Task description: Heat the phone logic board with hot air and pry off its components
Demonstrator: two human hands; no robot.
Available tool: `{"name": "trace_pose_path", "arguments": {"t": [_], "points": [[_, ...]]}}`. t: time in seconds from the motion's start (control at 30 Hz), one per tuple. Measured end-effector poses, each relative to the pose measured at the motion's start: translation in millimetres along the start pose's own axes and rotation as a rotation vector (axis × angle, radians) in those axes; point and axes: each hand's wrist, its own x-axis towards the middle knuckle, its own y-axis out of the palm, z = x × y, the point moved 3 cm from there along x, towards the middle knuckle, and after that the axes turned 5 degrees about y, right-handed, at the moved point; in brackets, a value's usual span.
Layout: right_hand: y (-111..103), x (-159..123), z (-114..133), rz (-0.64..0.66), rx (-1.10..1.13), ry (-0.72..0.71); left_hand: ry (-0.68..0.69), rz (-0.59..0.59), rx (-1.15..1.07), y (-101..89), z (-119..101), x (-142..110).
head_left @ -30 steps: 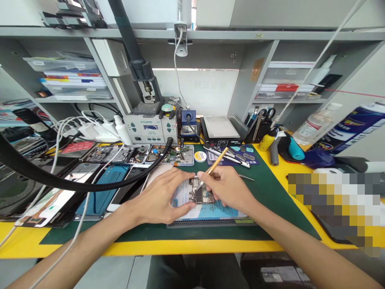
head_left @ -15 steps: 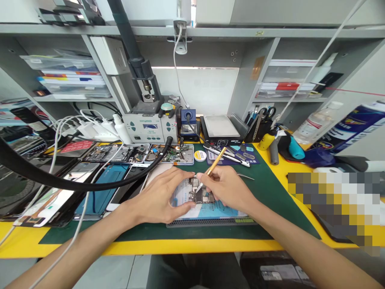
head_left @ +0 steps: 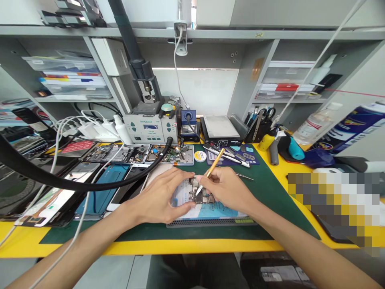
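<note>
A small phone circuit board [head_left: 202,197] lies on a blue and white work pad in front of me. My left hand [head_left: 164,194] grips it at its left side, index finger at the upper edge and thumb at the lower edge. In my right hand [head_left: 224,184], a gold pen-shaped tool with a pale pointed tip [head_left: 215,162] is pinched between thumb and fingers. Its tip points down and left onto the board, at or very near the surface. Whether the tip is a blade or bristles cannot be made out. My right fingers cover the board's upper right part.
Behind stand a hot air station [head_left: 150,127], a soldering iron holder [head_left: 188,124] and a heating plate [head_left: 221,126]. Opened phones [head_left: 114,153] lie at left, crossed by a thick black hose [head_left: 90,186]. Tweezers [head_left: 245,176] lie right of my hand, on the green mat [head_left: 270,200].
The tool's tip has shifted slightly down and left over the board, and its handle has tilted a little. My left hand and the board stay in place.
</note>
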Motion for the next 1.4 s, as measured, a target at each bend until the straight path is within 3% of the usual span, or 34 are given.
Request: {"name": "trace_pose_path", "arguments": {"t": [0.67,1.4], "points": [[-4.5,-1.8,3.1,-0.016,-0.053,0.044,0.000,0.010,-0.002,-0.1,0.9,0.0],[-7.7,-0.2,-0.2,0.015,0.041,0.103,0.000,0.007,0.011,0.2,1.7,-1.4]]}}
